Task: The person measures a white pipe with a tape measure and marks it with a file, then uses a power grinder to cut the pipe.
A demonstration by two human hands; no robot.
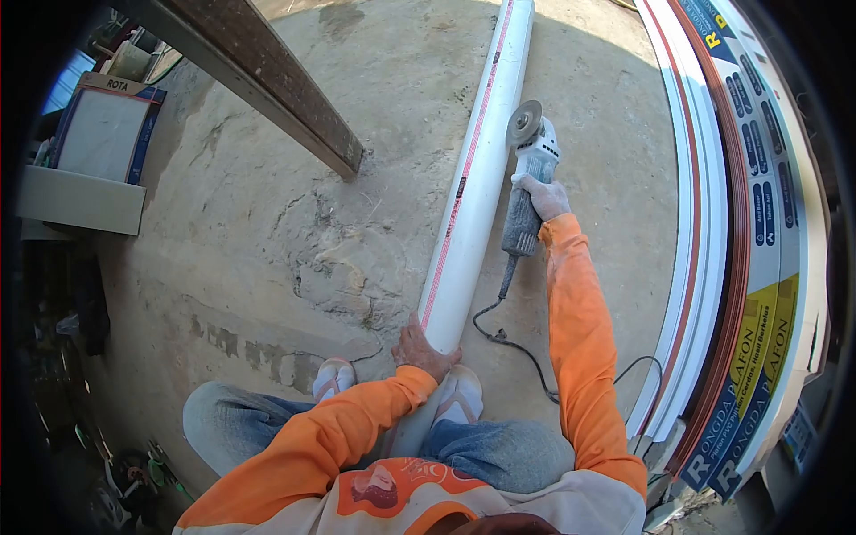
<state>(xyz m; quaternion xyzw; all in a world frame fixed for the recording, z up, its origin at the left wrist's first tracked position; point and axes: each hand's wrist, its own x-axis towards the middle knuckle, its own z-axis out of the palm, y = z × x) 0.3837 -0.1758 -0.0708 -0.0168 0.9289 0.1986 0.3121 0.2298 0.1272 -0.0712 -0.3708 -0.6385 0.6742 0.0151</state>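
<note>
A long white pipe (pixel 486 169) with a red printed line runs along the floor, from between my feet up to the top of the view. My left hand (pixel 424 349) is wrapped over the pipe's near part. My right hand (pixel 544 198) grips the body of an angle grinder (pixel 533 169) just right of the pipe. The grinder's round disc (pixel 525 121) points away from me, near the pipe's right side; whether it touches cannot be told. A dark cord (pixel 508 343) trails from the grinder's rear end.
A brown metal post (pixel 267 89) rises at the upper left. Long white and brown panels (pixel 691 223) and printed PLAFON boxes (pixel 758 357) lie along the right. A ROTA box (pixel 105 134) stands at the far left. My sandalled feet flank the pipe.
</note>
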